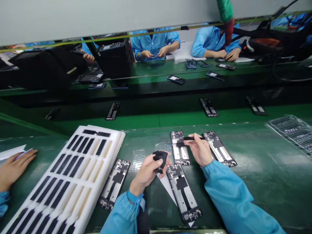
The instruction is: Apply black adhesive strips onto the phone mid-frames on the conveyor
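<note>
My left hand (148, 169) is closed round a small clump of black plastic parts (160, 161), whose exact kind I cannot make out. In my right hand (198, 149) is a pair of black tweezers (191, 138), pointing left over an opened phone (179, 156) with its circuit board showing. Below my hands, another opened phone (184, 193) lies tilted, partly over a white sheet (166, 188). To the right of the tweezers rests an opened phone (219, 149), partly behind my right hand. One more opened phone (115, 183) lies left of my left hand.
A white foam tray (119, 138) with rows of black strips stands at the left. Beyond it rests another person's hand (17, 167). A clear plastic tray (293, 131) lies far right. Several phones lie along the green belt (146, 122). Co-workers in blue sit opposite.
</note>
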The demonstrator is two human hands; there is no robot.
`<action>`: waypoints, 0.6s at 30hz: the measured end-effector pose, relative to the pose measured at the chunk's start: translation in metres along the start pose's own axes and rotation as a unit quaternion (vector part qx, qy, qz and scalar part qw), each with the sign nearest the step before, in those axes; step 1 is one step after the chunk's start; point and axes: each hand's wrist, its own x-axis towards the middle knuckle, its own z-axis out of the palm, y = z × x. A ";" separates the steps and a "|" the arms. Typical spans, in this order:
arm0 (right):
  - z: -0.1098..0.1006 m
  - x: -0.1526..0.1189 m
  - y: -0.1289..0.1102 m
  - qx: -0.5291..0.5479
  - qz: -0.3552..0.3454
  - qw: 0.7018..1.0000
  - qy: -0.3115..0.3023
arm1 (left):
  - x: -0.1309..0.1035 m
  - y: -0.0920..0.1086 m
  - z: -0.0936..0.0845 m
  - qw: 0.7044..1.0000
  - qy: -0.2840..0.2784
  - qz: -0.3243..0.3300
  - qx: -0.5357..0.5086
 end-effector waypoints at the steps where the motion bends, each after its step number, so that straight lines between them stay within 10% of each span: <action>1: -0.001 0.000 0.001 0.005 0.006 1.000 -0.001 | -0.001 0.000 0.000 1.000 -0.001 0.002 0.000; 18: 0.002 0.001 0.005 0.039 0.046 0.998 -0.020 | -0.012 0.004 0.013 0.998 -0.045 0.024 0.036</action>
